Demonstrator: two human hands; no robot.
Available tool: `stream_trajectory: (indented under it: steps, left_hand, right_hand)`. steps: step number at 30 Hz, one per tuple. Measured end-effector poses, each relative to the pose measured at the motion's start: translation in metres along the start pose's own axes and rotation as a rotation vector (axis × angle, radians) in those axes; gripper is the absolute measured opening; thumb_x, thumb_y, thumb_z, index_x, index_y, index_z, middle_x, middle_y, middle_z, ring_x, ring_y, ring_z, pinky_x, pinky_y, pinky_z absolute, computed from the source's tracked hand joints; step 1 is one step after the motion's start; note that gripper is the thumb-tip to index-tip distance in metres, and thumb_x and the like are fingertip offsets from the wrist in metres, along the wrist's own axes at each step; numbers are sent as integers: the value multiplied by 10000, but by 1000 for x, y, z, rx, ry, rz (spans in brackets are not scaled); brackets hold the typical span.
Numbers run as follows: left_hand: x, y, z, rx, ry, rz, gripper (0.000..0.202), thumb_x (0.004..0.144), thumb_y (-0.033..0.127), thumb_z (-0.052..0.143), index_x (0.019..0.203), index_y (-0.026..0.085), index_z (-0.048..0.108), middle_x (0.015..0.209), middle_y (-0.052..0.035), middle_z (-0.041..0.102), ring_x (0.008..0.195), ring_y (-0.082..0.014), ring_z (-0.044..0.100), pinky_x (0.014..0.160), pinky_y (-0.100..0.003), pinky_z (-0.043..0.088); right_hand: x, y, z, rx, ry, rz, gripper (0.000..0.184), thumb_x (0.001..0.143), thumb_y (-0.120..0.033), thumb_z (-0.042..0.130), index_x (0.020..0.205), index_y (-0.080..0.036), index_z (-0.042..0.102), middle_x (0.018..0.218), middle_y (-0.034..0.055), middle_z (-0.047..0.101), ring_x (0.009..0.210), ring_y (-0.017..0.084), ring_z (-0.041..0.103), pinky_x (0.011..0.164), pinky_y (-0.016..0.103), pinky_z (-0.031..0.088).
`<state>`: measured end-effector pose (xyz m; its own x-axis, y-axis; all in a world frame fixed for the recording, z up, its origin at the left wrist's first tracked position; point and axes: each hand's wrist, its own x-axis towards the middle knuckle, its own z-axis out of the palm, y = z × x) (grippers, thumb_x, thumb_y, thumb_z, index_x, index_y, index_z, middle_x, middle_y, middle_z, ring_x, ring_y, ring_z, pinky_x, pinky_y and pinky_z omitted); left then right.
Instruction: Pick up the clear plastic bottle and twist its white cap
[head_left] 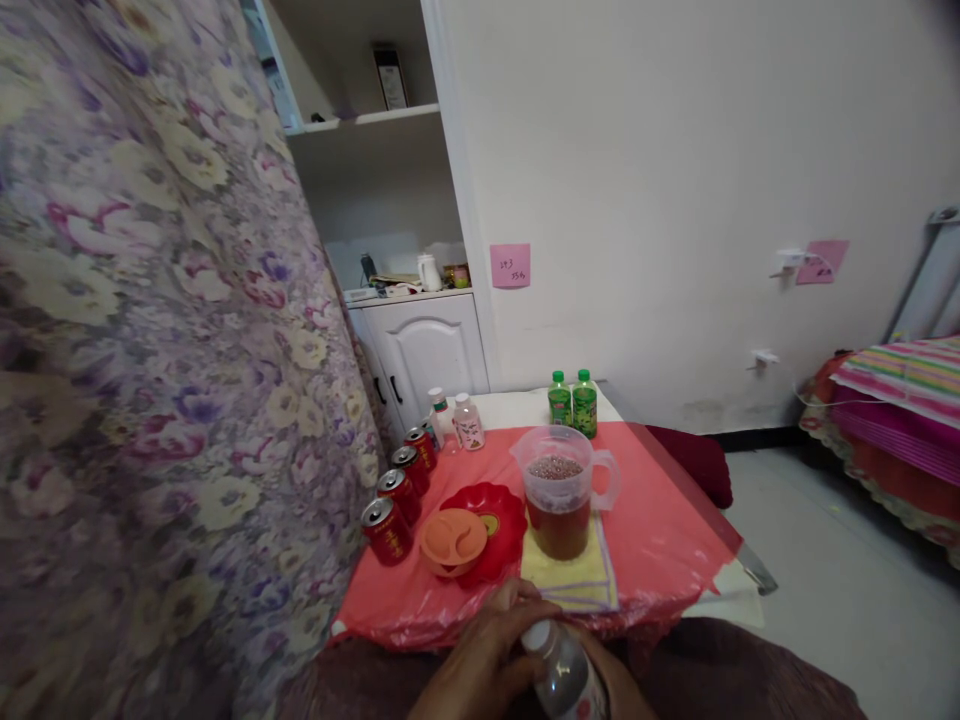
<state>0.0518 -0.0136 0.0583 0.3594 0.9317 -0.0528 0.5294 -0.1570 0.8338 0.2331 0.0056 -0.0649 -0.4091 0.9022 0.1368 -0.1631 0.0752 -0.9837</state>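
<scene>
A clear plastic bottle (564, 672) with a white cap is held low at the table's near edge, tilted toward me. My left hand (491, 645) curls over its cap end from the left, thumb and fingers close to the neck. Around the bottle's right side wraps my right hand (611, 675), its fingers partly hidden. Just beyond, a clear measuring jug (559, 515) of brown, foamy liquid stands on a yellow cloth (577, 585). An orange divided bowl (454, 542) rests on a red scalloped plate (510, 520), left of the jug.
Several red cans (388, 532) line the left side of the red-covered table (660, 520). Behind them stand two clear bottles, one with a printed label (469, 425). Two green bottles (584, 405) are at the back. A floral curtain (187, 400) hangs close on the left.
</scene>
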Motion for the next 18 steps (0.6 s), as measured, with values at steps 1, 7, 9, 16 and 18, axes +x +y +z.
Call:
stream_trajectory:
  steps: [1, 7, 9, 16, 18]
  left_hand:
    - [-1, -2, 1, 11, 17, -17, 569, 758, 133, 645, 1294, 322, 676, 1319, -50, 627, 1221, -257, 561, 1069, -391, 411]
    - [3, 3, 8, 162, 179, -156, 362, 833, 321, 676, 1163, 175, 711, 1135, -110, 690, 1054, -281, 619, 961, -401, 466]
    - [5, 7, 8, 180, 169, -141, 265, 844, 286, 651, 1057, 149, 727, 1053, -105, 694, 988, -262, 634, 907, -379, 483]
    - [-2, -9, 1, 71, 42, -80, 645, 764, 118, 647, 1377, 313, 617, 1547, -61, 553, 1434, -270, 452, 1210, -452, 317]
    - [-2, -10, 2, 86, 85, -144, 714, 736, 148, 702, 1420, 309, 575, 1610, -73, 483, 1483, -293, 395, 1239, -479, 270]
  right_hand:
    - [-1, -1, 1, 4, 3, -13, 755, 637, -768, 730, 1190, -254, 723, 1180, 115, 780, 1176, 371, 679, 1065, 518, 484]
    - [-5, -7, 0, -43, 3, -32, 767, 629, -765, 737, 1199, -252, 714, 1230, 122, 761, 1174, 366, 680, 1080, 505, 478]
    - [-5, -6, -1, -57, 10, -18, 769, 629, -763, 738, 1196, -245, 715, 1216, 128, 762, 1153, 366, 687, 1071, 503, 485]
    - [-5, -6, 1, -6, 14, -62, 868, 488, -801, 790, 1180, -280, 727, 1189, 102, 773, 1175, 390, 673, 1071, 509, 481]
    - [-5, -4, 0, 5, 6, -70, 916, 484, -816, 783, 1221, -277, 709, 1242, 111, 757, 1209, 393, 658, 1087, 514, 469]
